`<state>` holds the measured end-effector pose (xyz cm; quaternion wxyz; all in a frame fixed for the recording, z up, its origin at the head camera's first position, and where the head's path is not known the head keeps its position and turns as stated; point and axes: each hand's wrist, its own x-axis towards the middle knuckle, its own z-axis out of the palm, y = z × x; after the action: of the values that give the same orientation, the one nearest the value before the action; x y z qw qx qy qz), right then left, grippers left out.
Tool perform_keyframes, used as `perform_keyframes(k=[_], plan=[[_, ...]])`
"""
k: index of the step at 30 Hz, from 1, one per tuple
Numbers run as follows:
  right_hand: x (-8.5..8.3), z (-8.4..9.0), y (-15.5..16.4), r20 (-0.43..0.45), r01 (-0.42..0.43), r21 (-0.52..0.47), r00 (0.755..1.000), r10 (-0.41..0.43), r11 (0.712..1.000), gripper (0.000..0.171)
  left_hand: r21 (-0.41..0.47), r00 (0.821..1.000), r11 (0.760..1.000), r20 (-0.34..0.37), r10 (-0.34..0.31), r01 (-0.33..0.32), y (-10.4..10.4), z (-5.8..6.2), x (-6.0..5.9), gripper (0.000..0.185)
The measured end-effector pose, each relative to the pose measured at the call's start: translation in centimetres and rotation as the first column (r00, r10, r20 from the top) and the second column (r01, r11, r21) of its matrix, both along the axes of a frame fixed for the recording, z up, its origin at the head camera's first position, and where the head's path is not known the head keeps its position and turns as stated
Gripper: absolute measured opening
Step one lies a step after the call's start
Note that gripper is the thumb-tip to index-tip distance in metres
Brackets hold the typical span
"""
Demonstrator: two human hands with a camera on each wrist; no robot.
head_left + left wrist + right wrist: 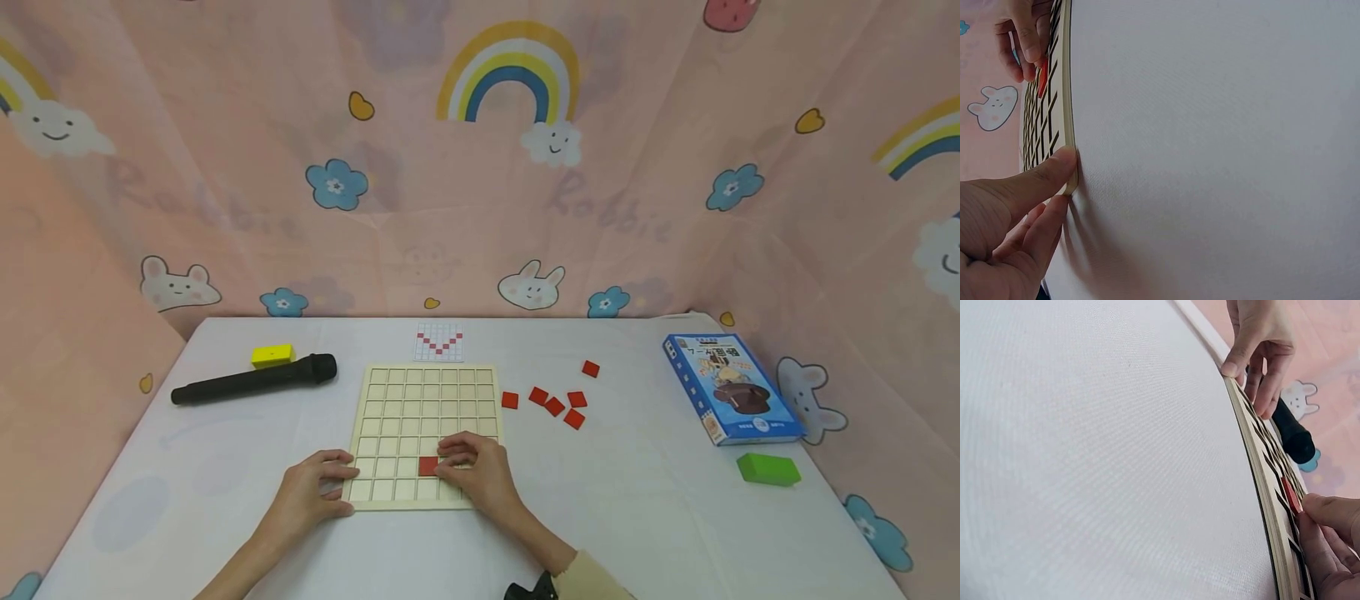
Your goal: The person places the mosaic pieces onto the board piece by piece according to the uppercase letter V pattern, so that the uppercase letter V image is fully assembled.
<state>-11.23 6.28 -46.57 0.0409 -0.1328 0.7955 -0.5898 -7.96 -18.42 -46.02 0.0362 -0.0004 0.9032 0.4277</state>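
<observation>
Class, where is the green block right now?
In the head view, the green block lies on the table's right side, just in front of the blue box.
</observation>
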Motion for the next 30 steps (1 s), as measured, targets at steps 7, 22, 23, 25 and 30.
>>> perform_keyframes(k=[7, 22, 23, 25, 30], plan=[[-0.7, -1.6, 0.4, 0.021, 0.008, 0.017, 1.0, -0.008, 1.0, 0.028, 0.0, 1.0, 1.0, -0.017, -0.001, 0.001, 0.0, -0.2, 0.0, 0.044], [-2.1, -1.0, 6.0, 0.1, 0.101, -0.054, 0.99, -0.095, 0.993, 0.032, -0.05, 1.0, 0.999, -0.023, -0.013, 0.011, 0.0, 0.1, 0.0, 0.044], [-2.3, -1.0, 6.6, 0.099, 0.12, -0.052, 0.989, -0.114, 0.991, 0.032, -0.055, 1.0, 0.998, -0.018, -0.008, 0.007, 0.0, 0.1, 0.0, 0.044], [-2.5, -1.1, 8.0, 0.09, 0.155, -0.031, 0.984, -0.152, 0.987, 0.032, -0.064, 1.0, 0.998, -0.008, -0.001, 0.001, 0.1, 0.2, 0.0, 0.044], [-3.1, -1.3, 11.5, 0.065, 0.204, 0.029, 0.976, -0.206, 0.978, 0.033, -0.069, 1.0, 0.998, 0.016, 0.003, -0.002, 0.2, 0.4, 0.0, 0.044]])
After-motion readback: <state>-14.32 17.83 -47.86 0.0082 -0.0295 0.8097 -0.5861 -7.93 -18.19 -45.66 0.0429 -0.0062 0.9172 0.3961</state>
